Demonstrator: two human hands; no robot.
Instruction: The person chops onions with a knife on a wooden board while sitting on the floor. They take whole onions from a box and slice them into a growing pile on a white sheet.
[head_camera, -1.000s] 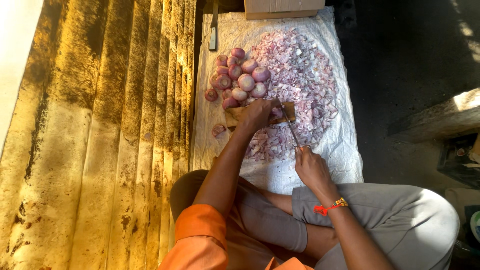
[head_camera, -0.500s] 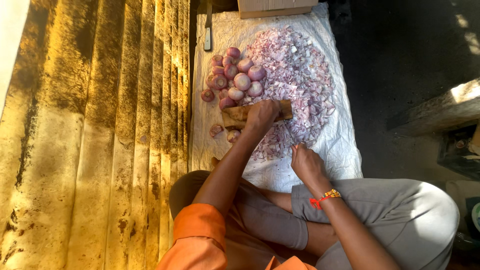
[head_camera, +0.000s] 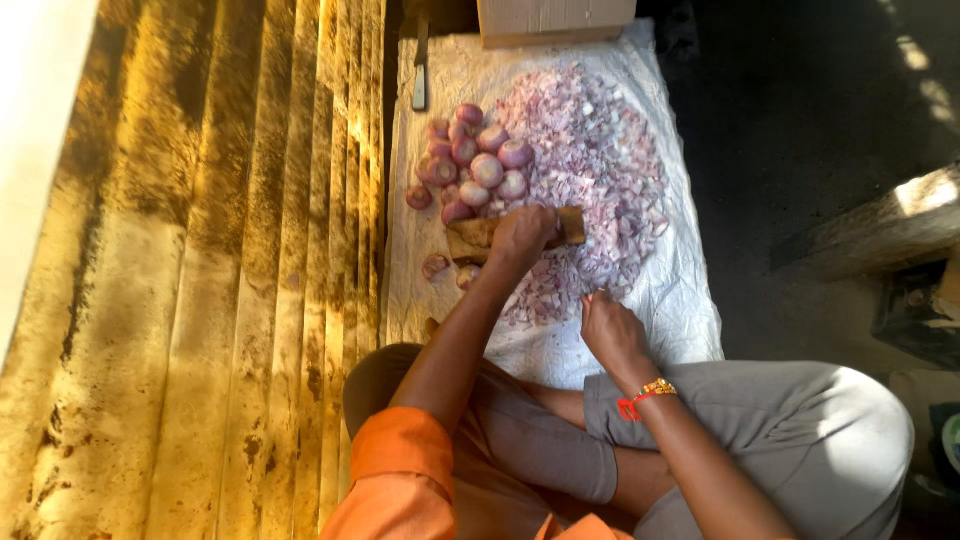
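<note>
My left hand rests on a small wooden board on a white sack, fingers curled over an onion that stays mostly hidden under them. Peeled purple onions lie in a heap just beyond the board. A wide spread of chopped onion covers the sack to the right. My right hand is a closed fist near the sack's front edge, gripping a knife whose blade barely shows. An orange-and-gold band circles that wrist.
A second knife lies at the sack's far left corner, beside a cardboard box. Rusty corrugated sheet fills the left. A wooden block sits on dark ground to the right. My crossed legs are at the bottom.
My right hand has drawn back from the board toward my knee, taking the knife with it. My left hand stays on the board.
</note>
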